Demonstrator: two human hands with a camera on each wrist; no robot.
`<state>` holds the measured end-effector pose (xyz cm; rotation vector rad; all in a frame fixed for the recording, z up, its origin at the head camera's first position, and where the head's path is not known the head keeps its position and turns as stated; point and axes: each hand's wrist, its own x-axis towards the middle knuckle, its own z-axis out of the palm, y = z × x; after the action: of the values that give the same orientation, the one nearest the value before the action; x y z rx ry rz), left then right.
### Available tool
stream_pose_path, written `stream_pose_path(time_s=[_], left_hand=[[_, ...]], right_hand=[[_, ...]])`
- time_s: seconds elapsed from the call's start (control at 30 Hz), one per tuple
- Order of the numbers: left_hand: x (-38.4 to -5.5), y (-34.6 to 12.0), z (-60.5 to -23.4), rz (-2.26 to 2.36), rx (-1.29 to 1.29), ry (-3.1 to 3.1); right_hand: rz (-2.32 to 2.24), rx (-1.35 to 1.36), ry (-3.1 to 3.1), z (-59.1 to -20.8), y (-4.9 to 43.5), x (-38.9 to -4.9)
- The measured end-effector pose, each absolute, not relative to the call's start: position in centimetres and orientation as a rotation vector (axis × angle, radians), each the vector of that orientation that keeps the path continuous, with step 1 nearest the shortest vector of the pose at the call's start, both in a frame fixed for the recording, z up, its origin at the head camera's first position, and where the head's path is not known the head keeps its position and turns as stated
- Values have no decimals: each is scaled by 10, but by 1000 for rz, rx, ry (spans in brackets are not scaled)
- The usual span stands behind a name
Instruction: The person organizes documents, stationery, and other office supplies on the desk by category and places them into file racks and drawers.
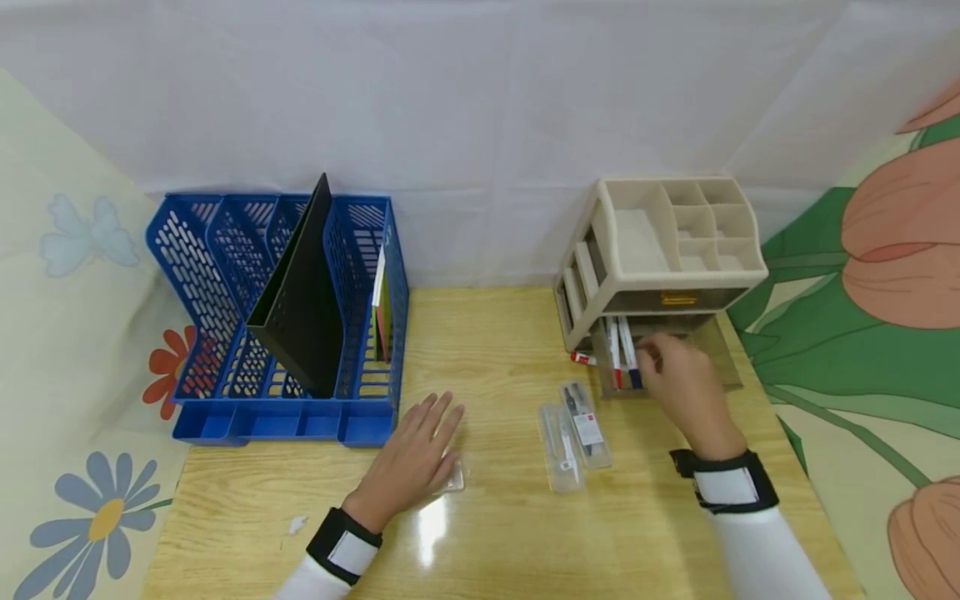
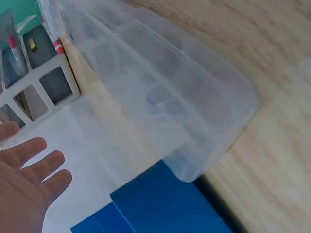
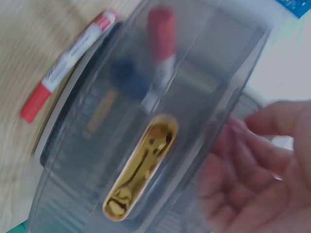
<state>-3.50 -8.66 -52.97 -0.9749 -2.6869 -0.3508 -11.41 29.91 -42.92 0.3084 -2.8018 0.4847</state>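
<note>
My right hand [image 1: 686, 387] is at the pulled-out clear drawer [image 1: 720, 354] of a beige desk organizer [image 1: 630, 275]. In the right wrist view its bent fingers [image 3: 221, 184] and thumb sit right at the drawer's edge, the fingertips partly hidden; I cannot tell whether they pinch anything. A red-capped marker [image 1: 615, 354] and a blue-capped marker [image 1: 630, 354] lie in that drawer. My left hand [image 1: 408, 458] has its fingers spread, holding nothing. Beside and partly beneath it lies a clear plastic case [image 1: 456, 478], large and close in the left wrist view.
Two clear boxes, one with a white tool [image 1: 562, 462] and one with a dark tool [image 1: 585, 425], lie mid-table. Another red marker [image 1: 582, 358] lies beside the organizer. At left stands a blue file rack [image 1: 285, 421] with a black folder [image 1: 307, 317] and thin booklets [image 1: 381, 317].
</note>
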Motion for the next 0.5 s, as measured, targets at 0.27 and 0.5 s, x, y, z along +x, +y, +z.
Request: stream_pose_path(time_s=[0.27, 0.5], left_hand=[[-35, -89, -532, -380, -911, -2691], [-39, -80, -533, -432, -908, -2678]], right_hand=[[441, 498, -2562, -430, 277, -86], [489, 725, -2508, -443, 273, -63]])
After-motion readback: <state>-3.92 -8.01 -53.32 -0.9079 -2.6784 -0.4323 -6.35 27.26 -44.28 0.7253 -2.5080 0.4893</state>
